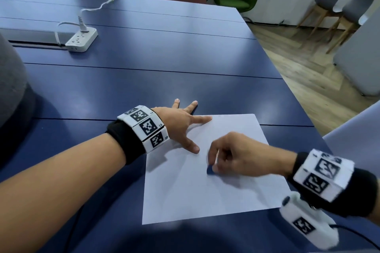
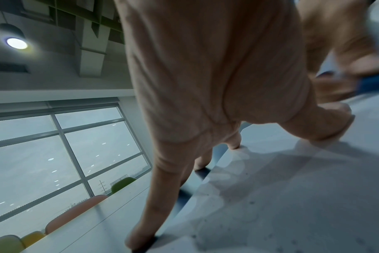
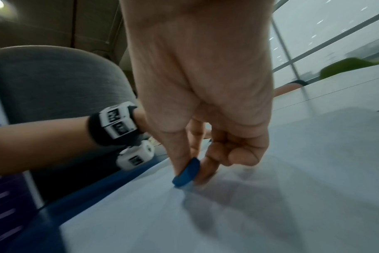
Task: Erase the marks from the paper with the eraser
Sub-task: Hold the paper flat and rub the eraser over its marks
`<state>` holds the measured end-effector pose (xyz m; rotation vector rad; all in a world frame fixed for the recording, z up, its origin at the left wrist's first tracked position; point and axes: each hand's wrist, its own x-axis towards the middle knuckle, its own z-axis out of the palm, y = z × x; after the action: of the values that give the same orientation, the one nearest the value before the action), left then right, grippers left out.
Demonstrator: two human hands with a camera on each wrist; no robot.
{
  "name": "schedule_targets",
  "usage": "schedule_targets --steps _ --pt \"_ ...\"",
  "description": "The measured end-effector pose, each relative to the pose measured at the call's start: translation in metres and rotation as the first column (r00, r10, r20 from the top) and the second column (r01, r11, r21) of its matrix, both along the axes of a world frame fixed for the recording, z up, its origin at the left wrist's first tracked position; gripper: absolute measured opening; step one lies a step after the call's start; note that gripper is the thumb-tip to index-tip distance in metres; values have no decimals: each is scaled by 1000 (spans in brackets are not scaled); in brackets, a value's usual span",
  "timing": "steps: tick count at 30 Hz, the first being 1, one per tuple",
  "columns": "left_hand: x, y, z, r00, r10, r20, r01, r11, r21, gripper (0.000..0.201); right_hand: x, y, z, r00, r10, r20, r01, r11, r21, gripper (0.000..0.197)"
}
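Head view: your right hand (image 1: 236,156) pinches the blue eraser (image 1: 210,170) between thumb and fingers, grip closed around it, its lower edge touching the white paper (image 1: 205,197) near the middle. Your left hand (image 1: 181,125), fingers spread flat, pins the paper's far-left corner to the tabletop (image 1: 144,88). No marks are visible; they are likely faint.
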<state>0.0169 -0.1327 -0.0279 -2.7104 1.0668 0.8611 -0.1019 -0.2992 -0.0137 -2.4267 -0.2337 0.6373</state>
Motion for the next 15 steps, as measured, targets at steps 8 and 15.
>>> schedule_targets --steps 8,15 --pt "-1 0 -1 1000 10 6 -10 1000 13 100 32 -12 -2 979 -154 136 162 986 -49 3" --pt "1 0 -3 1000 9 14 -9 1000 9 101 3 0 -4 998 21 60 -19 999 -38 5"
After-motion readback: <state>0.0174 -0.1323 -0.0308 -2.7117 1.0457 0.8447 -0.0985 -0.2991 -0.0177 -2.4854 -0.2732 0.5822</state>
